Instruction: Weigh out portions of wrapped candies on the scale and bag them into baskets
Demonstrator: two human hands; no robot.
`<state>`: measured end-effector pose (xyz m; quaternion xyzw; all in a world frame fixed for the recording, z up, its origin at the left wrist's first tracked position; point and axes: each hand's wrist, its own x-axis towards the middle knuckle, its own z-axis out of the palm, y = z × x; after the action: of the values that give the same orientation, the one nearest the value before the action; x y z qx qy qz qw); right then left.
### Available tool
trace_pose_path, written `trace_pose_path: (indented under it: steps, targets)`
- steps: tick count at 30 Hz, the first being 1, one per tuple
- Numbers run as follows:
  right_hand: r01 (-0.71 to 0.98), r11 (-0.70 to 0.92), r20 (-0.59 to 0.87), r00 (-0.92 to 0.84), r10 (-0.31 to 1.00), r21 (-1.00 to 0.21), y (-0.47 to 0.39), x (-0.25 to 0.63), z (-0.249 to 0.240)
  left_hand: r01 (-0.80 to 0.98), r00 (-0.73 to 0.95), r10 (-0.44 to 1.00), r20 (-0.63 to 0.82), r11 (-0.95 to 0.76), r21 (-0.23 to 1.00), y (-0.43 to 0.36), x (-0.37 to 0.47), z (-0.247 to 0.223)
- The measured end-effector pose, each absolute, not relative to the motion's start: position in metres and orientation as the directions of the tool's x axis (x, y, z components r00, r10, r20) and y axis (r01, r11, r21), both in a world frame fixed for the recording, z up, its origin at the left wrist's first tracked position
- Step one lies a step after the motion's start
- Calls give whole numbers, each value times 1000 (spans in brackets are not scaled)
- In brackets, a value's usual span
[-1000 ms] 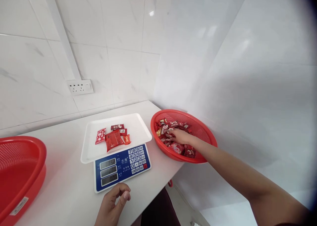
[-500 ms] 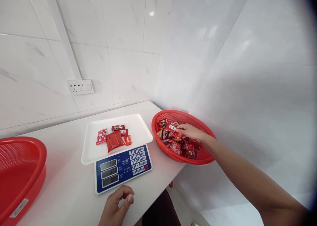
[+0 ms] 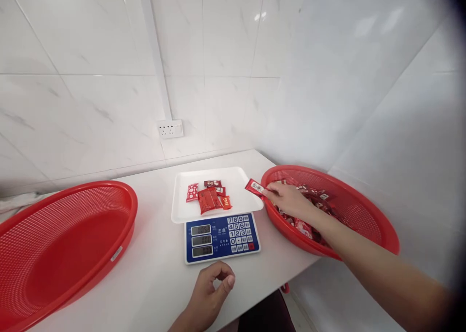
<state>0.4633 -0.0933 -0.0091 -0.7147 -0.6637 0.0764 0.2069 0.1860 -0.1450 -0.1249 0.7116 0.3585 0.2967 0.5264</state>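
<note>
Between the fingers of my right hand (image 3: 286, 198) is a small red packet (image 3: 255, 187), held over the left rim of the right red basket (image 3: 367, 208), between it and the scale's tray. That basket holds many red wrapped packets (image 3: 304, 227). Several red packets (image 3: 209, 200) lie on the white tray (image 3: 182, 210) of the blue digital scale (image 3: 222, 237). My left hand (image 3: 213, 290) rests just in front of the scale with its fingers curled and nothing visible in them.
A second red basket (image 3: 73, 244), with nothing visible inside, stands on the left of the white table (image 3: 153, 273). A wall socket (image 3: 170, 128) is behind the scale. Tiled walls border the table at the back and right.
My right hand has lifted the red packet from the pile and moved it left to the basket's rim. The view has turned left, showing more of the left basket. My left hand remains by the scale.
</note>
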Motion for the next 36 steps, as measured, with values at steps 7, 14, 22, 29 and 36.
trace_pose_path:
  steps: [7, 14, 22, 29, 36]
  targets:
    - [800, 41, 39, -22, 999, -599, -46, 412, -19, 195, 563, 824, 65, -208, 958, -146, 187, -125]
    - [833, 69, 67, -38, 997, -548, -78, 404, -17, 174, 555, 827, 83, -213, 961, -149, 185, -123]
    - [624, -4, -8, -3, 1000, -781, -144, 405, -59, 134, 597, 798, 78, -195, 972, -152, 186, -120]
    - [440, -59, -57, 20, 998, -896, -176, 394, -109, 161, 607, 793, 57, -192, 968, -149, 186, -120]
    - [323, -161, -198, -84, 977, -933, -192, 376, -131, 181, 596, 802, 36, -177, 967, -149, 188, -121]
